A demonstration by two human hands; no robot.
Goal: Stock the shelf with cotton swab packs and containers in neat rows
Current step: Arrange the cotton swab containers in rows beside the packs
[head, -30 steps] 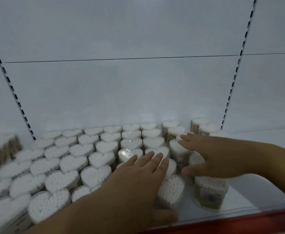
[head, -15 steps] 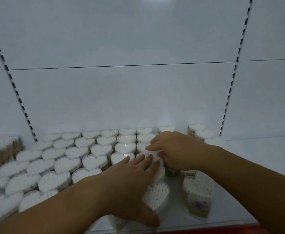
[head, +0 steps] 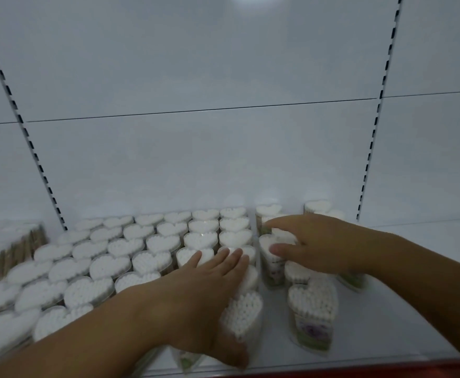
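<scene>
We look down on a white shelf where heart-shaped swab containers stand in tight rows at left. Our left hand lies flat, fingers straight, steadying the block's right edge. Our right hand curls round one container in the looser column beside it, and we judge it needs nudging flush without toppling neighbours.

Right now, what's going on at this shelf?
A person is stocking heart-shaped cotton swab containers on a white shelf. The left hand lies flat on the right edge of the packed block, while the right hand grips one container in the looser row beside it. Front containers there stand apart, unaligned.
</scene>
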